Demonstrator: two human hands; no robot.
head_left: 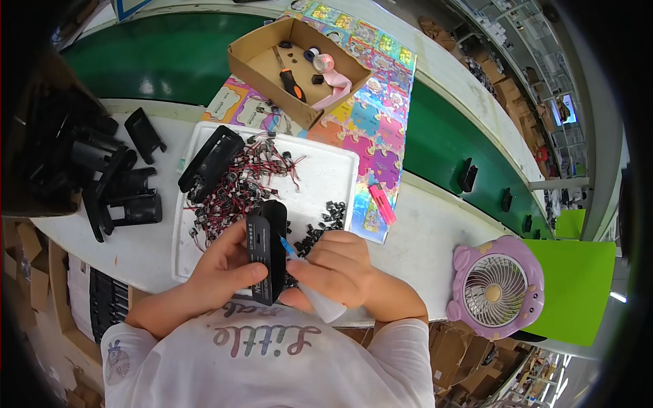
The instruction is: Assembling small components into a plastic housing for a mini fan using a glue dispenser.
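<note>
My left hand (221,268) grips a long black plastic housing (261,255), tilted upright with its hollow side toward the right. In my right hand (337,268) is a white squeeze bottle (320,302) with a blue nozzle (288,246); its tip is at the housing's open side, and I cannot tell whether it touches. Beneath both hands lies a white tray (333,153). It holds a tangle of red and black wires with small connectors (231,197), another black housing (212,162) and a pile of small black parts (332,216), partly covered by my right hand.
More black housings (136,187) are heaped at the left. Behind the tray, a cardboard box (272,95) with a screwdriver (291,80) rests on colourful sheets (381,136). A pink tool (382,204) lies right of the tray. A purple fan (495,289) stands right, before a green conveyor belt (442,129) carrying black parts.
</note>
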